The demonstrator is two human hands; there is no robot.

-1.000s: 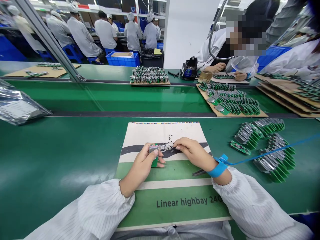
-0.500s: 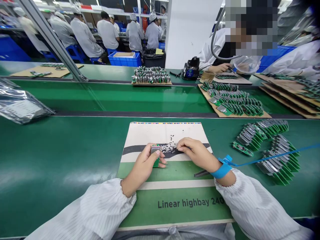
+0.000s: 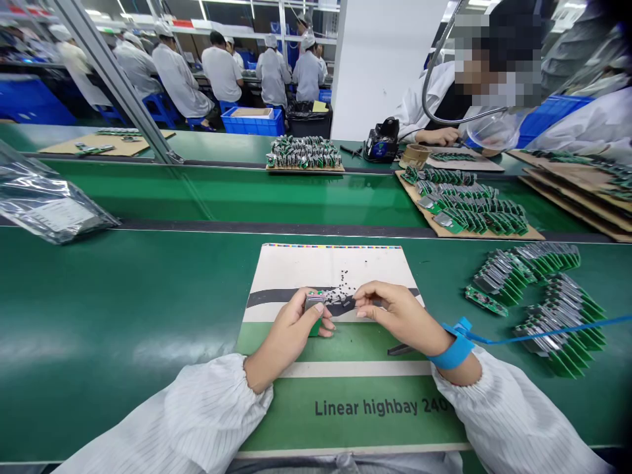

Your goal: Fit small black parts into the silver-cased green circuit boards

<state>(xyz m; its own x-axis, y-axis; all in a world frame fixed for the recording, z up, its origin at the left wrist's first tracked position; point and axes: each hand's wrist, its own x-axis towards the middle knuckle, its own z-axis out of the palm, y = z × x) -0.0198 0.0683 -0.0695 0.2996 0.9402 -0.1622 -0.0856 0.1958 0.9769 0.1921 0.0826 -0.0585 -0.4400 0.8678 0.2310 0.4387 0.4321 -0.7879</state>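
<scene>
My left hand (image 3: pixel 291 329) is closed around a small green circuit board (image 3: pixel 315 322) with a silver metal part on it, held over a printed cardboard sheet (image 3: pixel 355 421). Just right of it, my right hand (image 3: pixel 395 313) has thumb and fingertips pinched together; anything between them is too small to make out. Tiny black and silver components (image 3: pixel 343 289) lie scattered on the sheet between and beyond my hands. A dark, slim tool (image 3: pixel 399 349) lies partly hidden under my right wrist, which wears a blue strap (image 3: pixel 453 349).
Rows of circuit boards (image 3: pixel 563 322) stand on the green bench at right, the strap's cord crossing above them. Beyond are loaded cardboard trays (image 3: pixel 484 204) and a shiny plastic bag (image 3: pixel 54 204) at left. A metal post (image 3: pixel 118 79) rises there. A co-worker (image 3: pixel 439 112) sits opposite.
The view has shifted slightly, so everything sits a little further right and lower. My right hand's fingertips have come closer together near the loose components; my left hand keeps the circuit board.
</scene>
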